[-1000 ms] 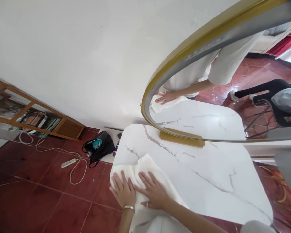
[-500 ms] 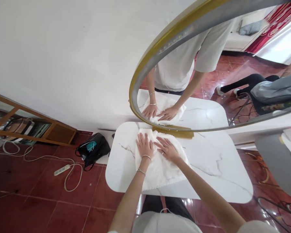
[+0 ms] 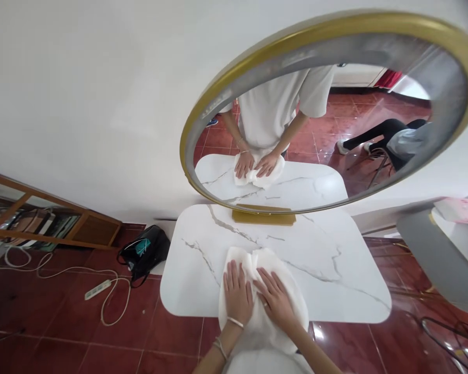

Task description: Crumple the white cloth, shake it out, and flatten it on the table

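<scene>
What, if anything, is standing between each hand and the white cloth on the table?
Nothing visible: the left hand and the right hand rest directly on the white cloth, which lies on the marble-patterned tabletop.

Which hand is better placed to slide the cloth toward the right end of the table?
Probably your right hand: it lies on the white cloth, nearer the right end of the table. Your left hand rests on the cloth too, but farther left.

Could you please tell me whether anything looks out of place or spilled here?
The white power strip lies loose on the red tiled floor, its cord looped beside it, a possible trip hazard. The grey streaks on the marble-patterned tabletop look like veining, not spills.
</scene>
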`<state>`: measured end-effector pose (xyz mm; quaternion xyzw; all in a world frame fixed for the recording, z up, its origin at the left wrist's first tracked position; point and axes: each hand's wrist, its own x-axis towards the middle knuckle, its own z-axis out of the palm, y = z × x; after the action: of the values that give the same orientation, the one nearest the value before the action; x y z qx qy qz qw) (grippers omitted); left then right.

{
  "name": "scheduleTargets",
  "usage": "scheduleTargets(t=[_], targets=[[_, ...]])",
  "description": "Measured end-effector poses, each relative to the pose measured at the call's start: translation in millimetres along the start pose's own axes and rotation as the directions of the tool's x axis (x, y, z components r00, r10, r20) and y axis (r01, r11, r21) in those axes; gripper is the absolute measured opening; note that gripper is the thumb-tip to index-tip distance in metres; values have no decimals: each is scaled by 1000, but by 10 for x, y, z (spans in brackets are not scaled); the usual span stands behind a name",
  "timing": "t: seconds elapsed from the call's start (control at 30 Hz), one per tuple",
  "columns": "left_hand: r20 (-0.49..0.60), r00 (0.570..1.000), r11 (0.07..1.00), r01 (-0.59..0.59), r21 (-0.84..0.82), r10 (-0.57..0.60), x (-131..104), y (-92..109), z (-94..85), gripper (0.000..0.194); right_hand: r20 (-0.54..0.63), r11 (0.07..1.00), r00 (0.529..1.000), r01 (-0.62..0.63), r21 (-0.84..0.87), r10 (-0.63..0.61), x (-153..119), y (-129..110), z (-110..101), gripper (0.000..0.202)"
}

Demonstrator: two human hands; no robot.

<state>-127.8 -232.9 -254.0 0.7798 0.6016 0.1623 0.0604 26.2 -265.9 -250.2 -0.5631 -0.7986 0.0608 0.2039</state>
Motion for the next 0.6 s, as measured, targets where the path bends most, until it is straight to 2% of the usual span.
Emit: scheduleTargets(t=[0.17, 0.33, 0.4, 0.47, 0.53, 0.6], targets=[[92, 988, 991, -116, -65, 121, 227, 589, 259, 58, -94, 990, 991, -105, -96, 96, -366, 549, -208, 39], [176, 943, 944, -240, -228, 283, 511, 1355, 532, 62, -228, 945, 936, -301, -129, 267, -809, 1192, -453, 44], [244, 931, 933, -193, -304, 272, 678, 1659, 576, 62, -268, 923, 909, -362, -131, 319, -941, 1434, -553, 45], [296, 931, 924, -91, -372, 211, 902, 1918, 552, 60, -286, 904, 887, -409, -126, 362, -1012, 1621, -640, 44], [335, 934, 899, 34, -437, 127, 1164, 2102, 476, 59, -280, 893, 877, -435, -116, 391, -1030, 1735, -706, 43], [382, 921, 867, 128, -483, 77, 1426, 2197, 383, 55, -272, 891, 874, -443, -101, 404, -1015, 1779, -749, 45]])
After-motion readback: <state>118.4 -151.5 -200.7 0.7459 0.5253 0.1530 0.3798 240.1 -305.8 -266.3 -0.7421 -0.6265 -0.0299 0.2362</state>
